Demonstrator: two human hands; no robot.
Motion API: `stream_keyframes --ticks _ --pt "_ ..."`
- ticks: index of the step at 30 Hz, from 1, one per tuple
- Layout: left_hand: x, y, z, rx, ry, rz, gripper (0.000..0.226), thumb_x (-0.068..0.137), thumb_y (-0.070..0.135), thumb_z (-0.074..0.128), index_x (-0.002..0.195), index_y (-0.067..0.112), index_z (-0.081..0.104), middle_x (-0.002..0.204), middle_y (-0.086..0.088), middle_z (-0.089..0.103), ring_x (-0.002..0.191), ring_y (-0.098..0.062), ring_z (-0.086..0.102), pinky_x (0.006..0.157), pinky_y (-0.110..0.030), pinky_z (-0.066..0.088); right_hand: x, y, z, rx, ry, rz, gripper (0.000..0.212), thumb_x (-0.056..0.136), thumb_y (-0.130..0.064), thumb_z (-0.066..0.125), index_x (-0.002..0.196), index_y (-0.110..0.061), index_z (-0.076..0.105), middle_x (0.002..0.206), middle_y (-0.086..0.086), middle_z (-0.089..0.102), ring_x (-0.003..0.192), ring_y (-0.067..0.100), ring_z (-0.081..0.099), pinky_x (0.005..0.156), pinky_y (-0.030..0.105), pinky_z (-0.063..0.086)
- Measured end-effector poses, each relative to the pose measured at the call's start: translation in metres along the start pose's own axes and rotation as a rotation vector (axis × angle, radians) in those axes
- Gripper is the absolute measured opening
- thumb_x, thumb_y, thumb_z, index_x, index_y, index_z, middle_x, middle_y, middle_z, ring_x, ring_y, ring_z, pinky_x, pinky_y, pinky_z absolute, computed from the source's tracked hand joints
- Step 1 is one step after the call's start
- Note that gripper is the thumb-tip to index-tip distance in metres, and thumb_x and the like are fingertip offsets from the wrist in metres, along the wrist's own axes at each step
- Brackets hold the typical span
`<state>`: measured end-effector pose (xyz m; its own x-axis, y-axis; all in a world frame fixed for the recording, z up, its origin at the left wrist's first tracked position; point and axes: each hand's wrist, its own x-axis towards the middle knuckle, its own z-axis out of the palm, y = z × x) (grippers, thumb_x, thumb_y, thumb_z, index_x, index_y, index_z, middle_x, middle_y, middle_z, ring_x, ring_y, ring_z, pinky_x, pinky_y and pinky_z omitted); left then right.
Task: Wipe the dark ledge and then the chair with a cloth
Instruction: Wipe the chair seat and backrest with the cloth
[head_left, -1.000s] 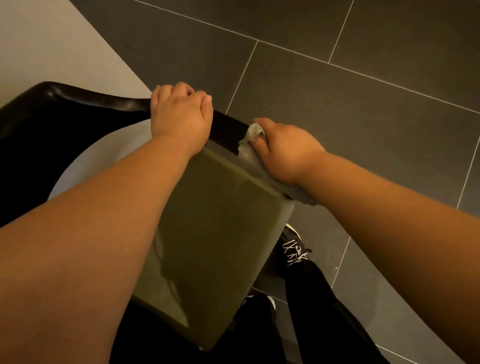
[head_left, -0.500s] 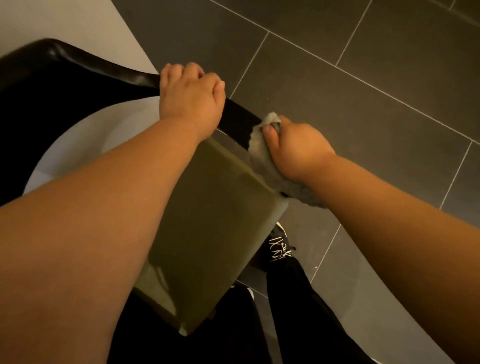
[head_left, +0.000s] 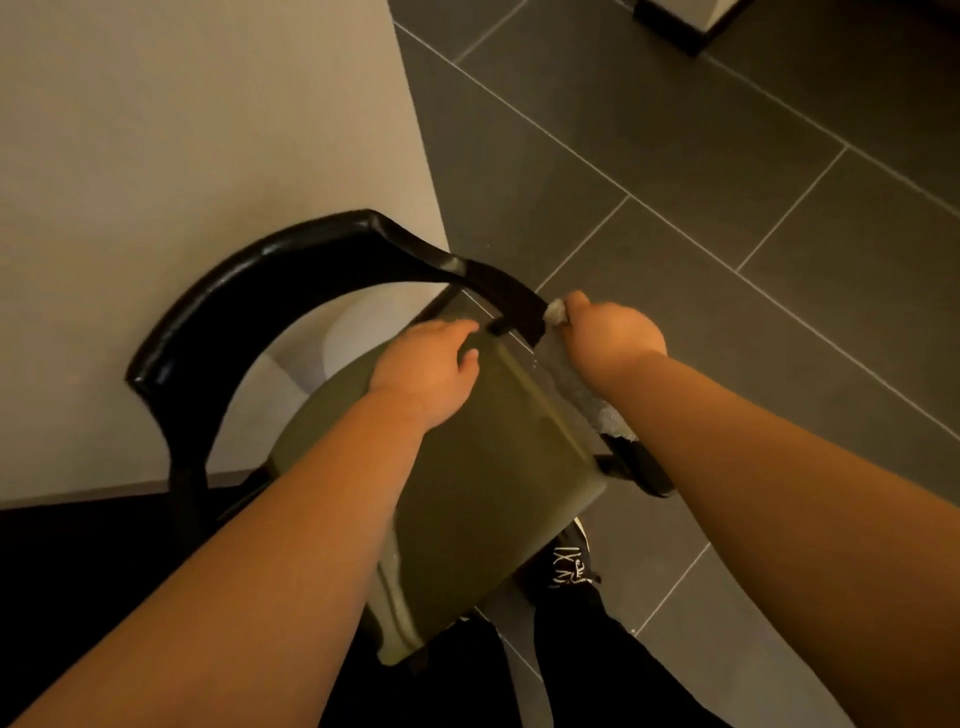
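Chair (head_left: 249, 291) is being seen at frame centre, backed against the pale wall (head_left: 182, 130) at 10 o'clock, standing on dark floor tiles (head_left: 727, 156). It is being judged rigid and moderately heavy, so it should be holding its place under wiping; if steadying is needed, the black frame is being preferred over the pad. Olive seat pad (head_left: 493, 467) is being read as smooth and slightly glossy, probably a bit slick under a damp wipe, with some give expected. Black curved rail (head_left: 519, 299), arcing from 9 through 12 to 2 o'clock round the seat, is being judged hard, so firm pressure should be tolerated and no fragility is expected. Grey cloth (head_left: 576, 384), soft, limp and light, is being laid along the rail's right arm at 2 o'clock of the seat. Its far end is being bunched and gripped by the right hand (head_left: 613, 338), fingers curled round it against the rail, with the tail trailing toward 5 o'clock. Left hand (head_left: 426, 369) is being held over the seat's back corner, fingers loosely extended, nothing being gripped; whether it is touching the rail cannot be told. Dark ledge is not being identified with certainty. No brand, label or legible writing is being found, only white lacing on a black shoe (head_left: 569, 566) at 5 o'clock.
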<state>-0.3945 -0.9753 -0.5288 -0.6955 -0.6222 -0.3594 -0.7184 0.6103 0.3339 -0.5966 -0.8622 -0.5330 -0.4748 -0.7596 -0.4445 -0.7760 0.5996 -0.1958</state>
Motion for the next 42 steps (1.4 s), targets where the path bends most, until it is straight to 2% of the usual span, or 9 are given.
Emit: stream_keyframes --ticks 2,4,9,12,14,22,30,35,42 --pt "-0.025 -0.005 -0.027 0.006 -0.006 -0.047 0.04 0.108 0.04 0.046 0.146 0.031 0.056 0.122 0.004 0.07 0.104 -0.018 0.066 0.09 -0.041 0.058 -0.01 -0.011 -0.021 -0.033 0.004 -0.023 0.022 0.108 -0.027 0.04 0.128 -0.019 0.043 0.088 0.004 0.057 0.074 0.029 0.058 0.064 0.043 0.051" --pt "-0.05 -0.013 -0.053 0.059 -0.006 -0.076 0.036 0.109 0.038 0.044 0.139 0.029 0.061 0.112 0.003 0.072 0.097 -0.018 0.066 0.085 -0.041 0.058 -0.021 -0.027 -0.042 -0.05 -0.013 -0.065 0.02 0.104 -0.032 0.047 0.122 -0.024 0.044 0.096 0.006 0.064 0.079 0.032 0.064 0.071 0.047 0.057" --pt "-0.121 -0.04 -0.115 0.076 0.046 -0.203 0.035 0.108 0.038 0.043 0.132 0.026 0.066 0.113 0.001 0.073 0.102 -0.023 0.066 0.087 -0.04 0.056 -0.038 -0.085 -0.097 -0.099 0.059 -0.175 0.026 0.107 -0.041 0.036 0.116 -0.018 0.041 0.083 0.007 0.054 0.071 0.03 0.056 0.06 0.041 0.048" --pt "-0.176 -0.052 -0.152 0.01 0.112 -0.268 0.035 0.108 0.039 0.044 0.134 0.026 0.065 0.104 0.006 0.07 0.098 -0.021 0.066 0.077 -0.034 0.05 -0.052 -0.127 -0.124 -0.075 0.088 -0.279 0.028 0.106 -0.044 0.038 0.108 -0.016 0.038 0.088 0.011 0.059 0.072 0.031 0.055 0.058 0.04 0.042" --pt "-0.222 -0.059 -0.175 -0.049 0.196 -0.32 0.032 0.108 0.037 0.048 0.132 0.026 0.066 0.092 0.01 0.066 0.09 -0.019 0.065 0.072 -0.033 0.049 -0.064 -0.154 -0.141 -0.072 0.108 -0.386 0.03 0.106 -0.047 0.039 0.108 -0.017 0.042 0.089 0.009 0.06 0.075 0.031 0.056 0.059 0.039 0.043" --pt "-0.419 -0.088 -0.209 -0.063 0.322 -0.703 0.027 0.105 0.043 0.053 0.127 0.036 0.067 0.088 0.018 0.068 0.081 -0.002 0.064 0.077 -0.031 0.056 -0.118 -0.224 -0.187 -0.072 0.13 -0.713 0.025 0.102 -0.045 0.049 0.1 -0.021 0.057 0.09 0.005 0.069 0.077 0.024 0.061 0.067 0.038 0.053" --pt "-0.516 -0.041 -0.183 -0.341 0.623 -0.91 0.022 0.106 0.043 0.054 0.122 0.037 0.067 0.094 0.015 0.068 0.084 -0.004 0.066 0.074 -0.026 0.054 -0.206 -0.285 -0.178 -0.1 0.106 -0.976 0.025 0.1 -0.046 0.052 0.104 -0.024 0.061 0.095 0.002 0.069 0.081 0.019 0.062 0.072 0.037 0.056" --pt "-0.567 -0.006 -0.152 -0.39 0.651 -0.932 0.023 0.106 0.043 0.053 0.124 0.035 0.066 0.098 0.013 0.068 0.089 -0.006 0.066 0.084 -0.035 0.059 -0.27 -0.29 -0.155 -0.101 0.117 -1.092 0.02 0.098 -0.052 0.052 0.099 -0.033 0.056 0.085 -0.007 0.062 0.075 0.016 0.057 0.061 0.033 0.048" --pt "-0.692 0.052 -0.074 -0.347 0.657 -1.082 0.034 0.104 0.05 0.052 0.134 0.036 0.061 0.098 0.019 0.065 0.089 -0.002 0.063 0.074 -0.024 0.049 -0.402 -0.293 -0.108 -0.163 0.028 -1.243 0.032 0.098 -0.06 0.05 0.091 -0.03 0.059 0.083 -0.002 0.065 0.074 0.017 0.059 0.067 0.038 0.055"
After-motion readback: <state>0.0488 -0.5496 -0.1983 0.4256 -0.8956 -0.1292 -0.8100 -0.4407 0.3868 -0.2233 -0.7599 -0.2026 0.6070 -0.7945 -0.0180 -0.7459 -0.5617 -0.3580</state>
